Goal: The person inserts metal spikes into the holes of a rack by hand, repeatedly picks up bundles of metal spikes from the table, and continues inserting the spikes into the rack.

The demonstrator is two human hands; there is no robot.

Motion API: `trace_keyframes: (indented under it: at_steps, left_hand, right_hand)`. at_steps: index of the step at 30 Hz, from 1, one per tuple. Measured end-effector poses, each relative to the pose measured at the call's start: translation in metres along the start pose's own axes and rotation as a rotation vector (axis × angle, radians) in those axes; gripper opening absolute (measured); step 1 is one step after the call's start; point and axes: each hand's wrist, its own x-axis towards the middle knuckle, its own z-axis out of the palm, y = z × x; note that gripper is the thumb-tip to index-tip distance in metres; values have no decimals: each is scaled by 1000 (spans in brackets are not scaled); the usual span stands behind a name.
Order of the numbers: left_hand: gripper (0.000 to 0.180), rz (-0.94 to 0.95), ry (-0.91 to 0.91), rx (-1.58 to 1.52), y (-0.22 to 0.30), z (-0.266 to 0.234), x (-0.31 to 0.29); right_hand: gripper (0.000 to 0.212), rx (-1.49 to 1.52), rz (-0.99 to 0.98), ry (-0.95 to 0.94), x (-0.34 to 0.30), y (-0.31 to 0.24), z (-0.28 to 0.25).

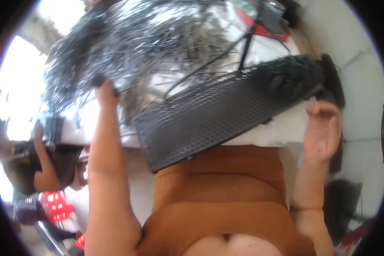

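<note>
A long black perforated tray (pixel 200 123) lies slanted across the near part of the table, its near left corner sticking out over the edge in front of my body. Dark shiny strips (pixel 292 74) are heaped in its far right end. Beyond the tray's left end, my left hand (pixel 108 94) reaches to the edge of a large pile of silvery-grey strips (pixel 141 47). Its blurred fingers look closed round something dark that I cannot make out. Just off the tray's right end is my right hand (pixel 322 134), palm showing, fingers loosely bent and apart, nothing in it.
A white-covered table (pixel 256 135) carries everything. Black thin bars (pixel 245 49) rise behind the tray, near a red item (pixel 281 36) at the back right. Another person (pixel 47 166) sits at the left, close to a red-and-white item (pixel 57 207). A pale wall (pixel 362 81) is on the right.
</note>
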Motion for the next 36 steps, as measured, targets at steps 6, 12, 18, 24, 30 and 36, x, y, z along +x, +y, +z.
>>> trace_keyframes:
  at_steps: [6,12,18,24,30,36]
  left_hand:
    - [22,62,-96,-256,124,-18,-6]
    - [28,386,-169,17,137,-43,20]
    - [51,435,129,151,60,-102,-19]
    - [41,242,230,238,74,-108,-56]
    - [40,448,243,425,74,-106,-38]
    - [53,783,25,660,58,-98,-47]
  right_hand:
    - [25,-304,66,-49,-34,18,-17]
    - [42,-378,-39,114,-13,27,13]
    - [42,-403,-68,-12,-21,37,18]
    - [41,-418,40,-53,-20,46,17]
    - [54,-588,-206,9,-20,43,42]
    - [63,-533,-163,152,-15,42,40]
